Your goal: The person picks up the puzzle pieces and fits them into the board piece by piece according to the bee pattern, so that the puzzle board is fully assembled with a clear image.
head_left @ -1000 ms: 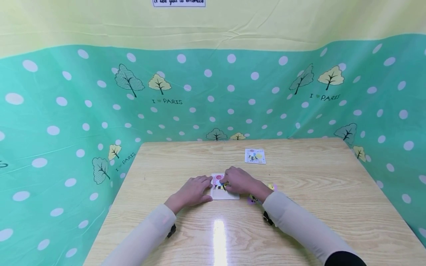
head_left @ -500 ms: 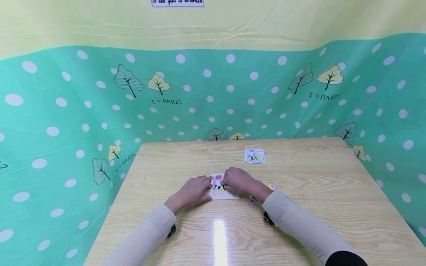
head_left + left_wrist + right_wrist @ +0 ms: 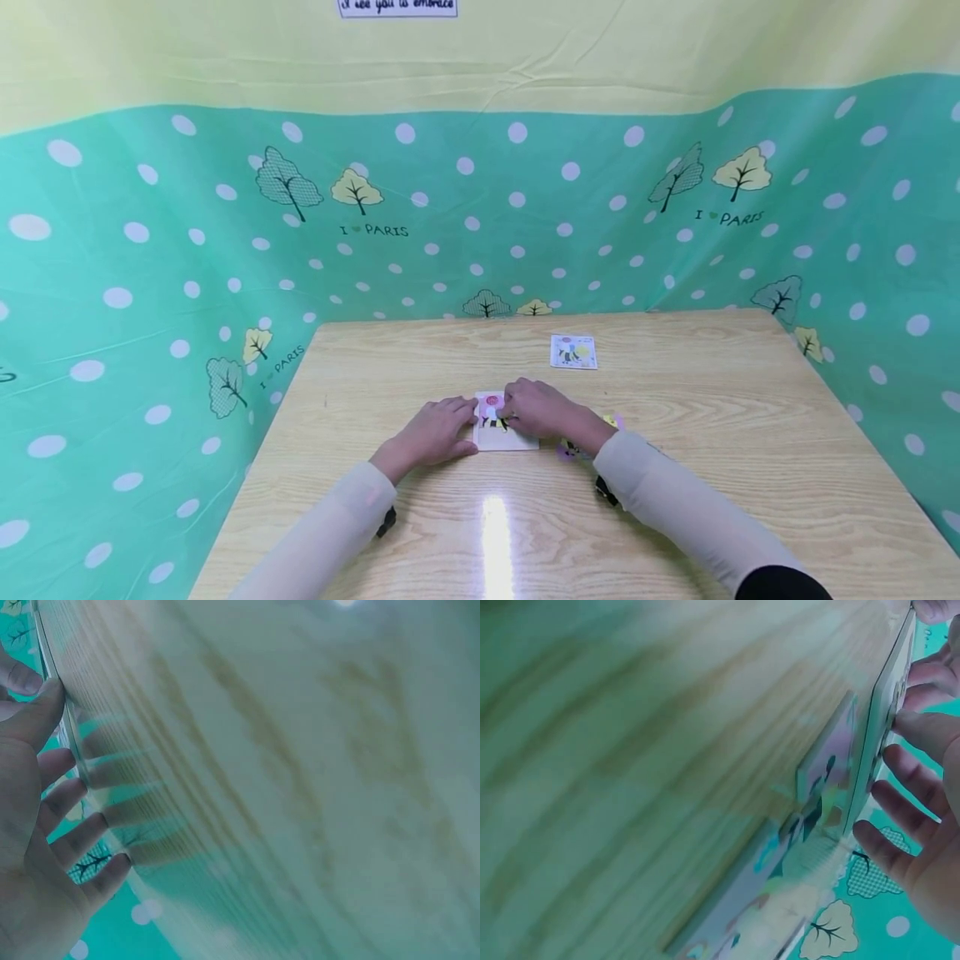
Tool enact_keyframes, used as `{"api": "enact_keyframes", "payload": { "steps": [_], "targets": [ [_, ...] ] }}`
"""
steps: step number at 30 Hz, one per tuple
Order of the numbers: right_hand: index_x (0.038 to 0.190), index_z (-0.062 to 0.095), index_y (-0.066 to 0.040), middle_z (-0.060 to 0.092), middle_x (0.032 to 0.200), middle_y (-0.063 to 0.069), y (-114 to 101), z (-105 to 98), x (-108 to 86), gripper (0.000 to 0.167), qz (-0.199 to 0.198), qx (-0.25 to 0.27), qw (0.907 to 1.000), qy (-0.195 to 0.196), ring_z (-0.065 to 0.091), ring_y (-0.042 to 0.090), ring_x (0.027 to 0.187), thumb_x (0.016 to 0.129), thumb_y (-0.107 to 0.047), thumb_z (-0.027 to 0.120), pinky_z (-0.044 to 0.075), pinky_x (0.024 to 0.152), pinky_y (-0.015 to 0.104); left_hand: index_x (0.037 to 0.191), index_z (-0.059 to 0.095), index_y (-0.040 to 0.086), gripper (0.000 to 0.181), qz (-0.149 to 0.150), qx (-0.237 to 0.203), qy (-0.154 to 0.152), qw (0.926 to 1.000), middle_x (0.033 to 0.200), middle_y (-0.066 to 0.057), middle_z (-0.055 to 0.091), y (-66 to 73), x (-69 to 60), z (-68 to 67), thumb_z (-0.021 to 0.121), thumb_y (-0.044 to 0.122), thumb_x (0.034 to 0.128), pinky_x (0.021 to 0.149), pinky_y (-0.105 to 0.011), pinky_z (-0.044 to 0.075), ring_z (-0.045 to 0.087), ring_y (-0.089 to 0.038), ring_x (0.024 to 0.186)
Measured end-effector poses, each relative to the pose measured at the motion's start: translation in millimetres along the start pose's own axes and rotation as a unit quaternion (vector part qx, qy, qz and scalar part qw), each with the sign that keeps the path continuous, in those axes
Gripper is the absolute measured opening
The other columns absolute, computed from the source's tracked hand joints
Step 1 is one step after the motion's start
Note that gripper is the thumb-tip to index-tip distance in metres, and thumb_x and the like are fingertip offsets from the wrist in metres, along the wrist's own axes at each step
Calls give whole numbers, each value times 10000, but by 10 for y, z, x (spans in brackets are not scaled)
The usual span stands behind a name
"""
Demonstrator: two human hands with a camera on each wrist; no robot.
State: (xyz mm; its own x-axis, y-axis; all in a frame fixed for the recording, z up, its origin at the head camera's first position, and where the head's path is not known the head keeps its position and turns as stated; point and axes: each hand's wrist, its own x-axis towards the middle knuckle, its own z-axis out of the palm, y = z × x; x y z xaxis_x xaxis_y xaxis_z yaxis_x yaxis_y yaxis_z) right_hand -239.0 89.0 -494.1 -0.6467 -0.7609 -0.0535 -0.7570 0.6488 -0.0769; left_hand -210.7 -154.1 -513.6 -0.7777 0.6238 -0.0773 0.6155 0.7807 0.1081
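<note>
A small white-edged puzzle board (image 3: 517, 443) with a partly visible bee picture lies flat on the table. My left hand (image 3: 435, 431) rests at its left edge, thumb at the near corner; the left wrist view shows its fingers spread. Over the board's right half, my right hand (image 3: 538, 408) presses its fingertips and thumb down on the picture. The right wrist view shows the loosely bent fingers (image 3: 907, 776) along the board (image 3: 881, 697). Whether a piece sits beneath these fingertips is hidden. Loose puzzle pieces (image 3: 570, 448) lie under my right wrist, partly covered.
A square picture card (image 3: 573, 352) with a similar bee lies farther back on the wooden table (image 3: 675, 375). A green dotted cloth (image 3: 480, 200) hangs behind and at both sides. Light glares on the table's near middle (image 3: 495, 542).
Both hands stay almost where they were. A blue patch seen by the right fingertips a second ago now looks pale, and those fingers have shifted very slightly.
</note>
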Motion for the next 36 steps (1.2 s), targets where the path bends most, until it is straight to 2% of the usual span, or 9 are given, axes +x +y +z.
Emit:
{"api": "enact_keyframes", "payload": {
  "steps": [6, 10, 17, 24, 36],
  "targets": [
    [1324, 695, -221, 684, 1229, 54, 40, -32, -47, 355, 116, 607, 9977, -286, 616, 227, 1128, 981, -187, 610, 535, 998, 399, 1325, 648, 153, 555, 10, -6, 3, 10000, 1554, -80, 508, 8, -3, -4, 668, 542, 930, 1086, -554, 484, 485, -324, 1426],
    [1318, 696, -175, 679, 1274, 73, 81, -89, -87, 355, 270, 1045, 9940, -190, 614, 252, 1181, 982, -153, 584, 505, 1063, 431, 1329, 642, 155, 561, -10, -34, -75, 10000, 1566, -77, 494, 11, -2, -14, 661, 551, 931, 1102, -556, 473, 475, -323, 1436],
    [1268, 718, -131, 690, 1235, 61, 174, -176, -214, 295, 391, 1195, 9921, 14, 623, 244, 1180, 993, -182, 624, 509, 1069, 428, 1328, 645, 146, 566, -25, -88, -113, 9999, 1565, -88, 494, 16, -6, -32, 668, 547, 929, 1103, -565, 468, 476, -334, 1433],
    [1269, 718, -131, 708, 1217, 44, 319, -146, -387, 301, 431, 1155, 9923, 128, 635, 231, 1161, 990, -168, 608, 518, 1058, 425, 1343, 637, 152, 566, -31, -108, -110, 9999, 1574, -79, 485, 19, -11, -41, 654, 549, 939, 1115, -556, 460, 468, -328, 1442],
    [1251, 717, -101, 720, 1211, 64, 493, -126, -707, 294, 669, 1513, 9860, 207, 651, 252, 1144, 969, -147, 650, 541, 1032, 445, 1340, 641, 155, 568, -15, -103, -66, 9999, 1575, -78, 483, 11, -19, -37, 653, 555, 936, 1116, -563, 459, 467, -334, 1443]
  ]
}}
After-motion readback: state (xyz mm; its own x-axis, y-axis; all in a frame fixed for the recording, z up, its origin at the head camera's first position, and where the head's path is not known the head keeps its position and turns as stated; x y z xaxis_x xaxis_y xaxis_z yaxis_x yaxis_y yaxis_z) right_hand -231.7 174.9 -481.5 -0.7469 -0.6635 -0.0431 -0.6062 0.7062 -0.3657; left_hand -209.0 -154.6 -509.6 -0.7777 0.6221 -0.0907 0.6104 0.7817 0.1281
